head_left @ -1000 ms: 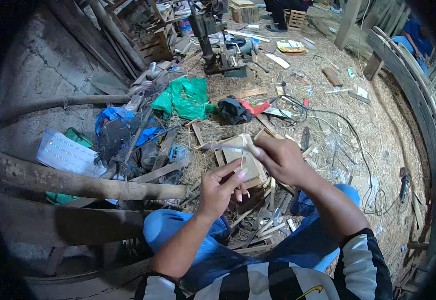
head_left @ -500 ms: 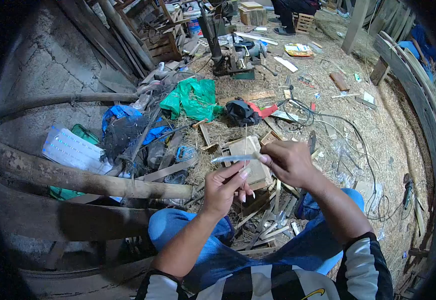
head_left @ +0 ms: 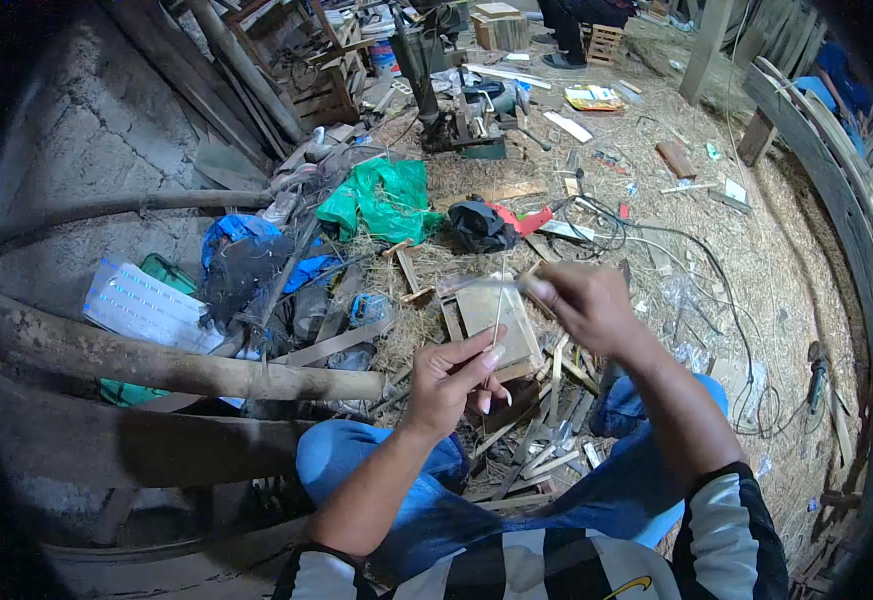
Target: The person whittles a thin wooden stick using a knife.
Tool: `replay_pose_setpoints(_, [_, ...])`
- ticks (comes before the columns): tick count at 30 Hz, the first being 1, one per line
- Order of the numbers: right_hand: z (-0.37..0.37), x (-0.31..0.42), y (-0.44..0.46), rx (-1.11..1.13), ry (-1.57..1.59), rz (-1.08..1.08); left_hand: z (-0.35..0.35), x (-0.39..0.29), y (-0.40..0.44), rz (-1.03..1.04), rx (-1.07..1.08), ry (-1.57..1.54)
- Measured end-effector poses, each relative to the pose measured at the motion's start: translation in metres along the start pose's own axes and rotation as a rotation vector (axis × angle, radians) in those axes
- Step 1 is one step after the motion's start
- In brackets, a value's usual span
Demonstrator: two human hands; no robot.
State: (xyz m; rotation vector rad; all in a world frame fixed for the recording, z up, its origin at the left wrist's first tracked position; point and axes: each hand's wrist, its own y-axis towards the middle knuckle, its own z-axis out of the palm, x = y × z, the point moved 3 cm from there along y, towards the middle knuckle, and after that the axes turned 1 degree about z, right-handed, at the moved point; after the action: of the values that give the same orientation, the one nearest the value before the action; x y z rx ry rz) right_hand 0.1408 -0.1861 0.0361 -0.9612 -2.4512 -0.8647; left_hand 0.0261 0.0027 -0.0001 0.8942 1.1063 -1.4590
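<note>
A thin light stick [head_left: 500, 318] stands almost upright in my left hand [head_left: 452, 380], pinched between thumb and fingers. My right hand [head_left: 589, 305] is closed on the handle of a knife, higher and to the right. Its blade [head_left: 487, 285] points left, smeared by motion, and crosses the upper part of the stick; whether the edge touches it I cannot tell. Beyond and below the hands lies a pale wooden block or box [head_left: 522, 335], partly hidden by them. Wood scraps [head_left: 547, 455] are heaped between my legs.
A bamboo rail [head_left: 187, 350] runs along my left. Ahead lie a green plastic bag [head_left: 382, 200], a black bag [head_left: 482, 227] and a metal machine stand [head_left: 422, 85]. Cables [head_left: 707, 250] trail over the shavings at right. Other people sit at the back [head_left: 567, 30] and far right [head_left: 842, 85].
My right hand has moved up and slightly right with the knife, so the blade sits higher along the stick. My left hand stays in nearly the same place.
</note>
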Motion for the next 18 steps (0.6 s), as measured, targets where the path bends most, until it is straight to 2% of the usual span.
replay_pose_setpoints(2, [-0.007,-0.018,0.006,0.035,-0.069,0.169,0.000,0.001,0.000,0.004,-0.006,-0.031])
replay_pose_setpoints(4, [-0.006,-0.014,0.006,0.054,-0.058,0.202,0.003,-0.001,0.001,-0.011,-0.017,-0.042])
replay_pose_setpoints(7, [0.005,0.008,-0.006,0.090,0.069,-0.023,0.002,-0.002,0.002,-0.021,-0.033,-0.057])
replay_pose_setpoints(10, [0.007,0.002,-0.004,0.015,0.010,-0.001,0.000,-0.002,0.000,-0.024,-0.018,-0.041])
replay_pose_setpoints(11, [0.003,-0.004,0.000,0.036,0.007,0.109,0.000,-0.003,0.000,-0.028,-0.009,-0.020])
replay_pose_setpoints(14, [-0.003,-0.014,0.004,0.033,-0.057,0.124,0.000,0.000,0.001,-0.010,-0.015,-0.058])
replay_pose_setpoints(16, [0.003,-0.007,-0.003,0.041,-0.056,0.091,0.001,-0.001,0.002,-0.011,-0.022,-0.055])
replay_pose_setpoints(18, [0.008,0.012,-0.008,0.080,0.062,-0.071,0.000,0.000,0.001,-0.022,-0.033,-0.050])
